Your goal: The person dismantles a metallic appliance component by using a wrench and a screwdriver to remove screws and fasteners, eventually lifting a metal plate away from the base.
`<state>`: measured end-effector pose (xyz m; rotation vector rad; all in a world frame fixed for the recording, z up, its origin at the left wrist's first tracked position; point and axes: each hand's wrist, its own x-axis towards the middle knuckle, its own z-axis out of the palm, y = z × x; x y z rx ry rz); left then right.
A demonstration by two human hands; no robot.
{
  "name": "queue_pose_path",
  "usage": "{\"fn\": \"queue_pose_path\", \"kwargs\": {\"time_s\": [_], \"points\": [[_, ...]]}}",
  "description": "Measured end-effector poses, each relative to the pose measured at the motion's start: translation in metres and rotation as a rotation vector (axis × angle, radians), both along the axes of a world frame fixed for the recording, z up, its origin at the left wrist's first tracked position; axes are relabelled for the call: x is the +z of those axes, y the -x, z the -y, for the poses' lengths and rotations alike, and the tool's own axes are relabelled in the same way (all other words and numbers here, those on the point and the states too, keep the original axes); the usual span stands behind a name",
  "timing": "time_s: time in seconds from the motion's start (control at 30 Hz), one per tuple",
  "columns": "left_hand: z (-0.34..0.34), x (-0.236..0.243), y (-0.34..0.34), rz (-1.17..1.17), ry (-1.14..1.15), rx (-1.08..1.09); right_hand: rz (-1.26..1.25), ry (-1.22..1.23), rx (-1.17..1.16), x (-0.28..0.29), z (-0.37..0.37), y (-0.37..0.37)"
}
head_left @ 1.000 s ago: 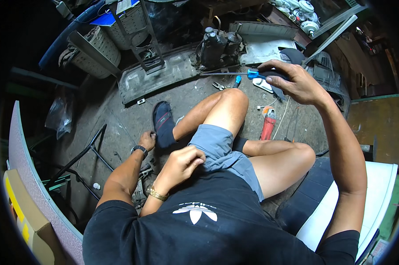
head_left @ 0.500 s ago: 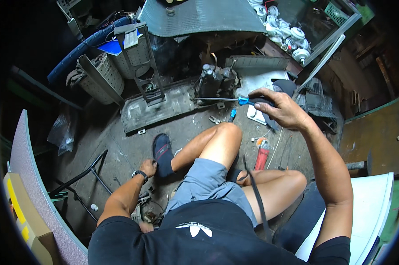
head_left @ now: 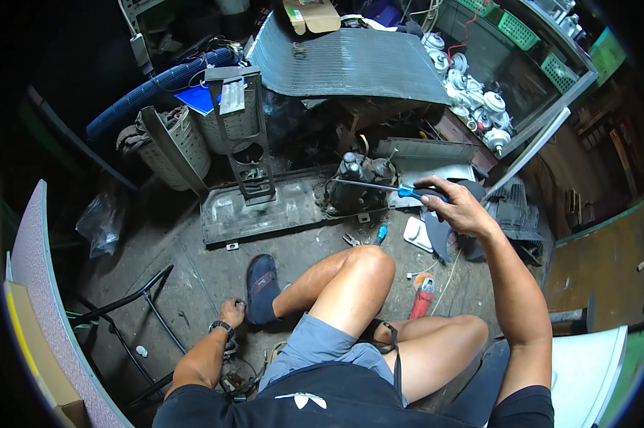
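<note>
A long-shafted screwdriver (head_left: 406,191) with a blue and black handle is gripped in my right hand (head_left: 456,205). Its shaft points left, across a grimy compressor (head_left: 352,198) that stands at the right end of a dirty metal base pan (head_left: 222,217). Whether the tip touches the compressor I cannot tell. Down by the dark shoe (head_left: 262,287) on my left side is my left hand (head_left: 232,312), fingers curled, low near the floor; anything inside them is hidden. Pliers (head_left: 351,240) and a second blue-handled tool (head_left: 382,234) lie on the floor before the pan.
A red angle grinder (head_left: 422,299) lies beside my right leg. On the left are a black tubular frame (head_left: 150,289) and a clear plastic bag (head_left: 102,227). An upright metal bracket (head_left: 261,146) rises from the pan. Behind it, a ribbed sheet (head_left: 364,64) covers a bench.
The view has tilted upward, showing more of the bench. My right hand still holds the screwdriver across the compressor. My left hand stays low beside the shoe, slightly nearer me.
</note>
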<state>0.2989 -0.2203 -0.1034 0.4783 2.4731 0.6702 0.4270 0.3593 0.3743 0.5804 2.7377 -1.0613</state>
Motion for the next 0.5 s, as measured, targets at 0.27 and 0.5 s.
{"fn": "queue_pose_path", "kwargs": {"time_s": [0.27,0.5], "points": [[-0.060,0.042,0.104,-0.256,-0.260,0.317,-0.030,-0.066,0.099,-0.015,-0.023,0.054],[-0.160,0.169,0.250,-0.361,-0.320,-0.136,-0.096,-0.163,0.267,-0.096,0.007,0.121]]}}
